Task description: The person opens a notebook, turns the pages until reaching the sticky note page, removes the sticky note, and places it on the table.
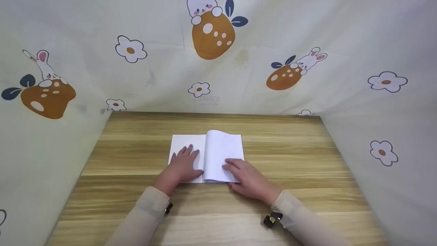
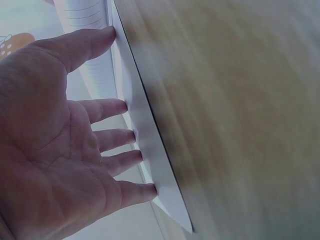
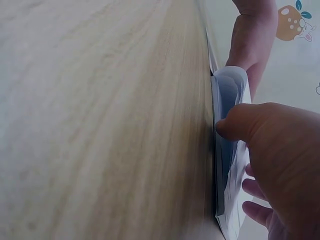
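Note:
A notebook (image 1: 220, 150) lies spread on the wooden table, its white left side flat and its right-hand pages bulging in a curl near the spine. Faint ruled lines show on the curled pages (image 2: 87, 15) in the left wrist view. My left hand (image 1: 182, 167) presses on the flat left side with fingers spread, the thumb reaching toward the spine. At the lower right corner, my right hand (image 1: 251, 179) holds the pages, its bent fingers over the top sheet and its thumb (image 3: 235, 125) at the bottom edge, where the page layers fan apart.
The wood-grain table (image 1: 136, 133) extends around the notebook on all sides. Behind it and to both sides hangs a pale cloth (image 1: 164, 78) printed with rabbits, orange fruit and flowers. A small black device (image 1: 272, 219) sits at the right wrist.

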### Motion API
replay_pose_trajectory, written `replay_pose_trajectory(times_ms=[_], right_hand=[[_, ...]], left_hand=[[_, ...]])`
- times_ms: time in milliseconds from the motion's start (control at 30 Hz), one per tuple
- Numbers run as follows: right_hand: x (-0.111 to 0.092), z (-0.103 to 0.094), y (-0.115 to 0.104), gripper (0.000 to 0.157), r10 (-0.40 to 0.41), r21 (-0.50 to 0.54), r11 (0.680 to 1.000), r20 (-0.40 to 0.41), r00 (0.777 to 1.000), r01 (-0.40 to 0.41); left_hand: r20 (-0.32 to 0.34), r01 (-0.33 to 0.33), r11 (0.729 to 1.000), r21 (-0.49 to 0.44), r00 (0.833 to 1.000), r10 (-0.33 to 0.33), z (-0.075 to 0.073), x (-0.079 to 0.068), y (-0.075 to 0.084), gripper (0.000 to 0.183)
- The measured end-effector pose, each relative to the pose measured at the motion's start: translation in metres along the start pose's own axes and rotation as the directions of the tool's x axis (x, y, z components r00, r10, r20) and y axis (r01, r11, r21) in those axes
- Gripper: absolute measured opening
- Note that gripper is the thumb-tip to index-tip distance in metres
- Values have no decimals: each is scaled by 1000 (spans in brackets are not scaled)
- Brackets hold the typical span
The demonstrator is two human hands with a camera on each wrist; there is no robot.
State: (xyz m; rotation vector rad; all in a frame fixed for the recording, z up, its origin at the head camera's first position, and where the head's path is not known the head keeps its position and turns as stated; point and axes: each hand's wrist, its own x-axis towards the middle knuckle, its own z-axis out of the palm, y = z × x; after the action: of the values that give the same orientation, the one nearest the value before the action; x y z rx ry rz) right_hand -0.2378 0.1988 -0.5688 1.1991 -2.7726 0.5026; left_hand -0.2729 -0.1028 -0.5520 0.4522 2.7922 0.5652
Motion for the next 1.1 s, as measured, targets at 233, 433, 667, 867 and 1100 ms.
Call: replay_pose_trajectory(times_ms=[233,433,667,867,1100], right_hand=[[0,5,6,54,-36,-12,999,2,999,36],[-1,4,7,46,-26,9,1000,22,999,26],[-1,1,6,45,24,114,993,46,999,-29],[-1,-1,4,44,65,234,969,49,997,-75],[1,-4,1,37,116,331,934,66,991,-132]], left_hand=[[1,1,1000,2,1000,-1,0,0,0,86],[1,3,1000,-6,1000,-3,0,1,0,85],[1,2,1000,-3,1000,-2,0,0,0,86],[10,4,1000,7,1000,-4,0,0,0,86],[7,-6,1000,5,1000,6,0,0,-1,86]])
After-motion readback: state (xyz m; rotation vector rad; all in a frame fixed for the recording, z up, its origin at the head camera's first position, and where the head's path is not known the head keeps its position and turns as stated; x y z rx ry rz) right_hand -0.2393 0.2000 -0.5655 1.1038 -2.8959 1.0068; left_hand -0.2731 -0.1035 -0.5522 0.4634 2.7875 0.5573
